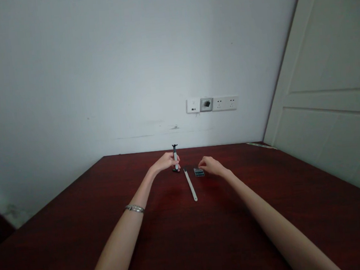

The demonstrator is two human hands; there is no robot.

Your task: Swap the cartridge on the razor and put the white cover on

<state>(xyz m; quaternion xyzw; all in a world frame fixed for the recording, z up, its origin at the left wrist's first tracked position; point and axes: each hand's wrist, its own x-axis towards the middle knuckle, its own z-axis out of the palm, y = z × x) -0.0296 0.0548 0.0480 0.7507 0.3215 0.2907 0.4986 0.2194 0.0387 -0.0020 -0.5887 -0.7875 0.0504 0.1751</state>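
My left hand (164, 162) is closed around a short white rod with black ends (175, 155), held upright just over the table. Its upper end carries a small black crosspiece, and another dark piece sits at its lower end near the tabletop. My right hand (213, 165) has its fingers drawn together at the upper right edge of a small flat pack (199, 173), which shows dark strips under a clear cover. Whether those fingertips grip the pack or only touch it is hard to see. Between my hands lies a long white flat handle (191, 186) with a dark far tip.
The dark red wooden table (189, 243) runs back to a pale wall (130, 72). Wall sockets (224, 103) and a switch plate (193, 105) are set above it. A white panelled door (332, 109) stands at the right, near a thin strip (261, 145) on the table's back corner.
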